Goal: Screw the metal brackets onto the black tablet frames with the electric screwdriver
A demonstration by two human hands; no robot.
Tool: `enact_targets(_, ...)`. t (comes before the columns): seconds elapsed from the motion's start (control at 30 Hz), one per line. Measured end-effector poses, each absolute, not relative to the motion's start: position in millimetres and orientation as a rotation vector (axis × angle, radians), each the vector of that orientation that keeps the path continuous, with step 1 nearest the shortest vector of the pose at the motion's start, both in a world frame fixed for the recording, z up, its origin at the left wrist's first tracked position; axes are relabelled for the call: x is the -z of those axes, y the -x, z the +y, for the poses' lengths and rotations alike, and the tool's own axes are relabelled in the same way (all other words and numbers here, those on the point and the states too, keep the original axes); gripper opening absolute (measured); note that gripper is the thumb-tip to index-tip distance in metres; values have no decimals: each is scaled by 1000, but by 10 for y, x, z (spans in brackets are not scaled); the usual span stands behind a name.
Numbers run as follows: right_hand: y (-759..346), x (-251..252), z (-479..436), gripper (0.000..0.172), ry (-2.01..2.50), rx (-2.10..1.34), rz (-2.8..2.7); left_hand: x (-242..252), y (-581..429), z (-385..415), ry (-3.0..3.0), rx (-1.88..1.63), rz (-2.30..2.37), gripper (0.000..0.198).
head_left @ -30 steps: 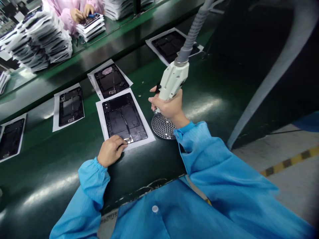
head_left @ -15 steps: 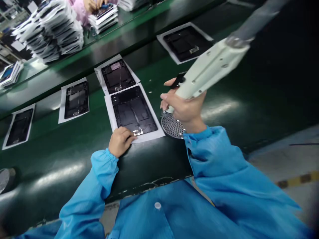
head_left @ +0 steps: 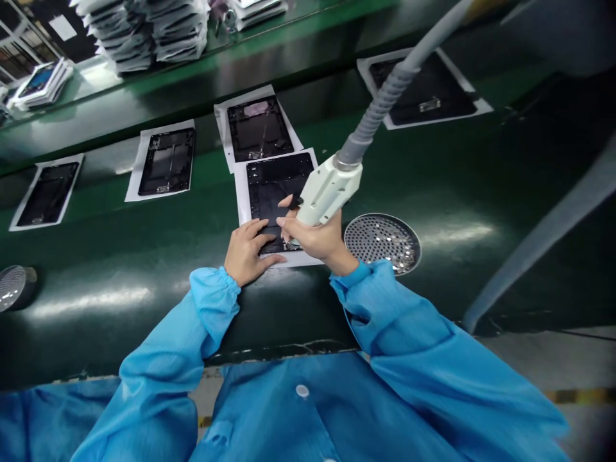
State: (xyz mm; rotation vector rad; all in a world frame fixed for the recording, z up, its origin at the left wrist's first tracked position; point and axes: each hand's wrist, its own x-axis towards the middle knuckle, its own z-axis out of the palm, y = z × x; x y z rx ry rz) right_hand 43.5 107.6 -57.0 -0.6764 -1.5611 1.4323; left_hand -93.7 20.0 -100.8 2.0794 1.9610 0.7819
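Two hands: the left hand lies open, fingers spread, pressing on the near edge of the back housing; the right hand is closed tight around the handheld gun.
Gun: a handheld gun of pale moulded plastic with a black trigger, its ribbed grey hose rising to the upper right. Its tip seems to sit just over the housing, though the fingers partly hide it.
Housing: a dark, shallow tablet-shaped back housing on a white paper sheet, under both hands.
Neighbours: four more dark housings sit on their own sheets along the glossy dark green bench.
Grate: a round perforated metal plate lies just beyond the right cuff, with bright specks across its holes.
Stacks: white-sleeved piles stand on the farther belt.
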Motion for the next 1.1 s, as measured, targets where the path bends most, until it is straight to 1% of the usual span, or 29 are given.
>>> enact_targets(0.07,-443,581,1069,18,659,-1449,-1574,953,952,214,-2051,-775,1901,53)
enact_targets(0.13,-446,593,1057,18,649,-1445,-1592,889,999,230,-2015,-825,1831,51)
enact_targets(0.2,-446,605,1043,17,658,-1422,-1617,829,1079,247,-1936,-943,1830,40)
enact_targets(0.27,-443,611,1025,18,668,-1407,-1640,778,1178,261,-1762,-1073,1945,26)
enact_targets(0.33,-440,609,1009,19,678,-1397,-1654,732,1271,271,-1515,-1105,2086,20)
enact_targets(0.4,-438,595,1001,21,681,-1395,-1652,684,1330,279,-1313,-996,2189,24)
enact_targets(0.47,-443,561,1007,21,674,-1393,-1624,642,1337,289,-1228,-807,2285,32)
enact_targets(0.57,-485,463,1036,21,649,-1361,-1539,617,1278,312,-1253,-537,2421,39)
enact_targets(0.63,-555,382,1055,22,636,-1339,-1481,638,1235,322,-1332,-462,2391,41)
enact_targets(0.67,-604,345,1063,23,633,-1336,-1470,657,1222,323,-1365,-479,2345,43)
enact_targets(0.73,-728,294,1076,23,637,-1321,-1486,705,1221,317,-1360,-688,2241,42)
enact_targets(0.87,-993,290,1105,21,670,-1302,-1558,763,1281,367,-1228,-1234,2170,30)
enact_targets(1.0,-1140,352,1148,23,726,-1405,-1557,718,1345,683,-1224,-1473,2189,19)
enact_targets(1.1,-1141,399,1186,26,744,-1456,-1558,664,1366,1126,-1260,-1562,2164,17)
